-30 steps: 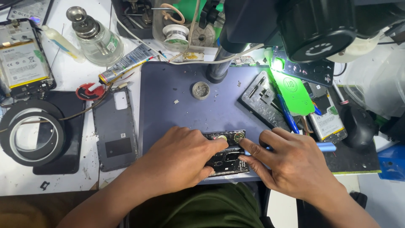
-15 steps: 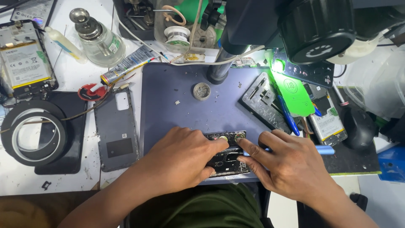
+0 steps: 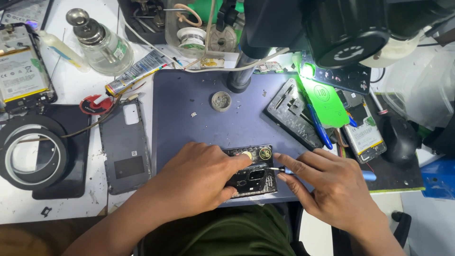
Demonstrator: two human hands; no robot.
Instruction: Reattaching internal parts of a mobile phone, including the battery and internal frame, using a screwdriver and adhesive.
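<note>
Two hands are showing: the left hand [image 3: 201,178] and the right hand [image 3: 332,187], both lying on one opened phone [image 3: 252,171], with one blue-handled screwdriver [image 3: 284,169] sitting under the right hand. One grey back cover [image 3: 124,147] is lying just left of the left hand. One roll of black tape [image 3: 29,150] is resting farther left. One glass bottle [image 3: 99,43] and one glue tube [image 3: 136,72] are standing beyond the left hand. One small round tin [image 3: 221,101] is sitting ahead of both hands. One blue pen [image 3: 318,127] is lying beyond the right hand. One dark mat [image 3: 189,114] is covering the surface.
</note>
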